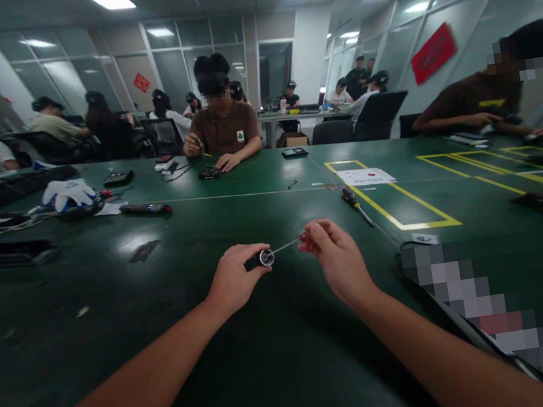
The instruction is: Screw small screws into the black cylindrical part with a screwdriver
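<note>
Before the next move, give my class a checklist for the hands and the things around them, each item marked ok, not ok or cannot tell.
1. Left hand grips the small round part: ok.
2. Right hand holds the thin pale rod: ok.
3. Rod's far end lines up with the part's silver-rimmed face: ok.
4. Rod is fastened inside: cannot tell; too small.
5. Screwdriver lies apart from both hands: ok.
6. Gloves worn, if required: not ok; both hands are bare.

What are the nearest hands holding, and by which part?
The left hand pinches a round piece by its sides; the right hand holds a thin rod by one end.
</note>
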`<state>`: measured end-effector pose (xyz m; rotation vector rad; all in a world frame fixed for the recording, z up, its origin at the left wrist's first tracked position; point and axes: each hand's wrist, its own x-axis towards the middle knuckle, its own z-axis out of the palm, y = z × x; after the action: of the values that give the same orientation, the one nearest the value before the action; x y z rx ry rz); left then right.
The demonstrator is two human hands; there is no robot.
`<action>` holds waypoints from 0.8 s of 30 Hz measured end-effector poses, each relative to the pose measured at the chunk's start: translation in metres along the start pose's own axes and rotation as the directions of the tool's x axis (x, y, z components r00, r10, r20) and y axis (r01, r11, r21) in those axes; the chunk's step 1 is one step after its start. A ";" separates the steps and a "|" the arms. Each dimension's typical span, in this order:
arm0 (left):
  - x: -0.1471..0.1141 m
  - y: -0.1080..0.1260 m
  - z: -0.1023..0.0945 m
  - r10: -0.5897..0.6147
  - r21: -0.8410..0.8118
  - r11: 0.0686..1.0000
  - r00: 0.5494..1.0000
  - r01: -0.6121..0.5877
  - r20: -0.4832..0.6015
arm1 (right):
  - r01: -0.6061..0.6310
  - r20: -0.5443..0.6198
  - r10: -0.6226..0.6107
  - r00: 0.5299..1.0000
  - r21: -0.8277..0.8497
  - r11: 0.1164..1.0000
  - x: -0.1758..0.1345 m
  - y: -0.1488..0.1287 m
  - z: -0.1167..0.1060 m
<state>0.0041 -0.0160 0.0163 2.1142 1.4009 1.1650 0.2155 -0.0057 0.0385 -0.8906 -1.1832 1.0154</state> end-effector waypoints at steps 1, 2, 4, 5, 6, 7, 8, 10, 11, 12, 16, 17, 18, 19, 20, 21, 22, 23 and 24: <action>0.000 0.000 0.000 -0.010 0.000 1.000 1.000 0.010 -0.004 | 0.047 0.011 -0.046 0.999 -0.080 0.996 -0.003 -0.001 0.001; 0.000 -0.001 0.001 -0.018 0.000 1.000 1.000 0.018 -0.009 | 0.087 0.030 -0.084 0.996 -0.155 0.984 -0.006 -0.002 0.001; 0.000 0.000 0.001 -0.027 0.000 1.000 1.000 0.027 -0.012 | 0.145 0.072 -0.130 0.989 -0.265 0.953 -0.011 -0.003 0.002; 0.000 0.000 0.001 -0.033 0.001 0.999 0.999 0.033 -0.012 | 0.165 0.088 -0.144 0.986 -0.301 0.939 -0.013 -0.003 0.002; 0.000 0.000 0.001 -0.038 0.002 0.999 0.999 0.038 -0.010 | 0.182 0.102 -0.156 0.982 -0.328 0.927 -0.014 -0.004 0.002; 0.000 0.001 0.001 -0.042 0.003 0.999 0.999 0.042 -0.010 | 0.197 0.113 -0.167 0.979 -0.351 0.915 -0.015 -0.004 0.001; 0.000 0.001 0.001 -0.045 0.003 0.999 0.999 0.046 -0.012 | 0.214 0.121 -0.181 0.976 -0.371 0.904 -0.015 -0.005 0.001; 0.000 0.001 0.001 -0.051 0.001 0.999 0.999 0.051 -0.018 | 0.244 0.149 -0.200 0.968 -0.400 0.883 -0.016 -0.007 0.001; 0.000 0.001 0.001 -0.055 0.000 0.998 0.998 0.055 -0.019 | 0.256 0.166 -0.204 0.965 -0.411 0.875 -0.016 -0.008 0.000; 0.000 0.000 0.001 -0.060 -0.001 0.998 0.998 0.060 -0.019 | 0.264 0.187 -0.202 0.961 -0.422 0.867 -0.016 -0.009 0.000; -0.001 -0.002 0.002 -0.059 -0.013 0.998 0.998 0.059 -0.022 | 0.288 0.256 -0.187 0.949 -0.450 0.845 -0.017 -0.011 0.001; -0.001 -0.003 0.002 -0.055 -0.014 0.998 0.998 0.055 -0.025 | 0.293 0.262 -0.189 0.947 -0.451 0.843 -0.017 -0.011 0.001; -0.001 -0.004 0.002 -0.052 -0.012 0.999 0.998 0.051 -0.026 | 0.297 0.264 -0.191 0.945 -0.455 0.840 -0.018 -0.011 0.001; 0.000 -0.005 0.003 -0.050 -0.009 0.999 0.998 0.050 -0.028 | 0.300 0.263 -0.194 0.945 -0.460 0.836 -0.018 -0.011 0.002; 0.000 -0.006 0.003 -0.049 -0.007 0.999 0.998 0.049 -0.029 | 0.302 0.265 -0.194 0.945 -0.465 0.832 -0.018 -0.011 0.002; 0.000 -0.006 0.003 -0.050 -0.009 0.999 0.998 0.050 -0.030 | 0.302 0.271 -0.191 0.944 -0.467 0.831 -0.019 -0.012 0.002; 0.000 -0.006 0.003 -0.053 -0.014 0.999 0.998 0.052 -0.032 | 0.303 0.284 -0.184 0.941 -0.463 0.833 -0.020 -0.013 0.003; 0.000 -0.006 0.003 -0.057 -0.020 0.998 0.998 0.056 -0.034 | 0.307 0.305 -0.179 0.935 -0.451 0.838 -0.021 -0.014 0.003; 0.001 -0.006 0.003 -0.063 -0.027 0.998 0.997 0.062 -0.038 | 0.318 0.333 -0.177 0.926 -0.436 0.842 -0.022 -0.015 0.004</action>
<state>0.0028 -0.0121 0.0104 2.0262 1.4502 1.1993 0.2121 -0.0310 0.0465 -0.9611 -1.8001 0.6461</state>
